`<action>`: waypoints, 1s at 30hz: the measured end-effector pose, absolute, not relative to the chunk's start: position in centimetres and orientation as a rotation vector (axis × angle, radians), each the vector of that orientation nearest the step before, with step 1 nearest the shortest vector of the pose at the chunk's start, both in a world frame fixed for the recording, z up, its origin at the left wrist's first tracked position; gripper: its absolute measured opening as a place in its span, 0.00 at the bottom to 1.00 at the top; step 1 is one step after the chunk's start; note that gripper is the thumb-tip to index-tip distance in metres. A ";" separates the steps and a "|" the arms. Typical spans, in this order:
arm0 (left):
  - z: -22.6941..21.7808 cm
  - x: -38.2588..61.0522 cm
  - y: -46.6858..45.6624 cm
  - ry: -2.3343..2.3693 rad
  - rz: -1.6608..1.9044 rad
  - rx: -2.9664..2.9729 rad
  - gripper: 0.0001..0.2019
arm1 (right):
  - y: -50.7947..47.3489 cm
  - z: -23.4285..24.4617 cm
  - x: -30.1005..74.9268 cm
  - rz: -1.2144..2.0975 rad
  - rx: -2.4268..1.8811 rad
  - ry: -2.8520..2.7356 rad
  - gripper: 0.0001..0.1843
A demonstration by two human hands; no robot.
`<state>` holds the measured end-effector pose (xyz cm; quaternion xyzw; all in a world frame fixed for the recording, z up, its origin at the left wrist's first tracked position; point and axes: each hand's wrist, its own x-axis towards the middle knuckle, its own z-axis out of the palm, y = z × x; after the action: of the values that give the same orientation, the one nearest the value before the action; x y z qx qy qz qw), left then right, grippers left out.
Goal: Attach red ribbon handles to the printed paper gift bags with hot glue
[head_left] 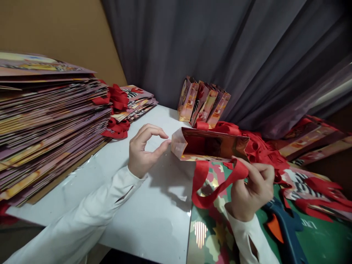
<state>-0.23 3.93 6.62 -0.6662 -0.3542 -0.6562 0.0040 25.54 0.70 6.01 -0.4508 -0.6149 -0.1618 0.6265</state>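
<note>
A small printed paper gift bag (209,145) lies on its side on the white table (154,220), its open mouth facing me. My left hand (144,148) rests at the bag's left edge, thumb touching it and fingers curled apart, holding nothing. My right hand (251,192) pinches a red ribbon handle (209,183) that loops down from the bag's near edge.
A tall stack of flat printed bags (49,124) fills the left. Several upright folded bags (203,102) stand at the back before a grey curtain. Loose red ribbons (261,146) and more flat bags lie right. A dark blue glue gun (286,227) rests on a green mat.
</note>
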 end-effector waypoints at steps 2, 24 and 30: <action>6.8 -0.2 3.6 -1.022 -1.977 -2.044 0.08 | 0.7 6.0 25.5 -0.368 -1.037 -1.407 0.07; 7.5 0.0 2.5 -0.891 -1.694 -1.978 0.06 | 0.8 5.7 25.3 -0.387 -1.015 -1.433 0.06; 7.8 -0.1 2.4 -0.901 -1.677 -1.943 0.07 | 0.8 5.6 25.3 -0.391 -1.022 -1.431 0.05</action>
<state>-0.06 2.42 7.79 -0.6986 -0.3238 -0.6029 0.2090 25.33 0.77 5.65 -0.4444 -0.6228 -0.1702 0.6210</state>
